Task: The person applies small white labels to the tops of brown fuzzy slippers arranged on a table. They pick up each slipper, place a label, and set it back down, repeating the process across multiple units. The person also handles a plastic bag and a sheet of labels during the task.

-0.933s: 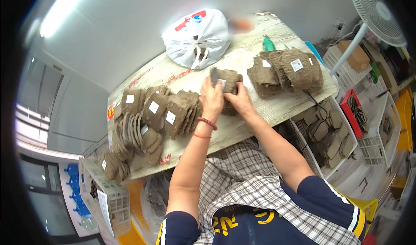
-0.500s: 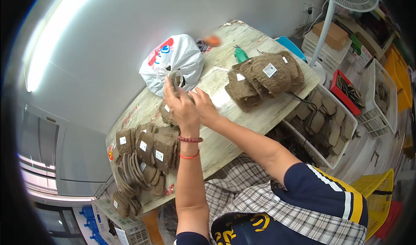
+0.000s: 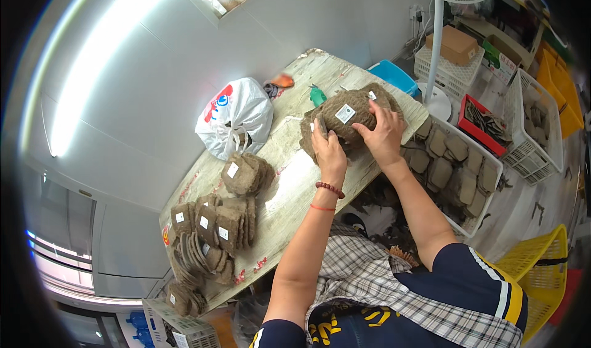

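Brown fibrous pads (image 3: 355,99): heaped, overlapping, at the right end of the surface (image 3: 295,191); both hands are on or beside this pile.
Left hand (image 3: 330,156): at the pile's left side, thumb and fingers grasping what looks like a thin pad (image 3: 322,128), seen edge-on, probably because a narrow edge is the easy place to pinch something so flat.
Right hand (image 3: 384,137): fingers and thumb spread over the pile's right part, touching it; the spread may steady the loose layers, but I cannot tell whether it grips or merely rests.
White label (image 3: 345,113): face up on a top pad, between the hands, presumably so it can be read without turning the pad.
Middle stack (image 3: 243,177): labelled on top, standing apart from the right pile.
Left-end stacks (image 3: 208,225): leaning and fanned together, which likely keeps the slim pieces propped against one another.
White plastic bag (image 3: 252,111): knotted, near the wall-side edge, perhaps there to leave working room in front.
Green object (image 3: 317,96): behind the right pile; kind unclear.
White crate (image 3: 500,169): on the floor at the right, holding more pads, seemingly within easy reach.
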A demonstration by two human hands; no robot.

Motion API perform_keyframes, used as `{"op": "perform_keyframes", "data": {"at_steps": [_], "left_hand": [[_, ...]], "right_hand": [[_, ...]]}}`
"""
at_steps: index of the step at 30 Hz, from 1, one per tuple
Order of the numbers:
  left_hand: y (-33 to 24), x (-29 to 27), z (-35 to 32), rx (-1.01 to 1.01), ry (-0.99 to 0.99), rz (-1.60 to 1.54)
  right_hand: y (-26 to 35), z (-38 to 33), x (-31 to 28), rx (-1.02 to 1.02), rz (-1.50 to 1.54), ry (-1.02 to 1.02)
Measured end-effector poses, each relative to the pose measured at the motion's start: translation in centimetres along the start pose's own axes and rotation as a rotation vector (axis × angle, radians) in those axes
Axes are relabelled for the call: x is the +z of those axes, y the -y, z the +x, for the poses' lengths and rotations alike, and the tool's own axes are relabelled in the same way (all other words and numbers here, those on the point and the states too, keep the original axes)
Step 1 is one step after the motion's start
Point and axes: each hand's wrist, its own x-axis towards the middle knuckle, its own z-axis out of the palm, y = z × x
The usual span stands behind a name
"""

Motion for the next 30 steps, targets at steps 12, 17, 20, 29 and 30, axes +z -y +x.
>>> {"op": "perform_keyframes", "data": {"at_steps": [12,17,20,29,30], "left_hand": [[-2.0,-4.6,-1.3,-0.145,0.028,-0.504],[-5.8,-9.3,-2.6,-0.081,-0.245,-0.421],[-2.2,-16.4,-0.9,-0.029,-0.345,-0.306],[5.5,-31.3,1.9,-0.447,-0.068,1.521],[5.3,-29.8,1.7,-0.386,-0.103,1.561]], "right_hand": [[7.7,-3.5,0.4,0.187,0.938,0.312],[12.6,-6.1,2.6,0.055,1.184,0.598],[13.0,-6.1,1.2,0.006,1.206,0.562],[-1.8,1.2,1.2,0.246,0.016,0.162],[-1.8,1.4,1.2,0.241,0.01,0.168]]}}
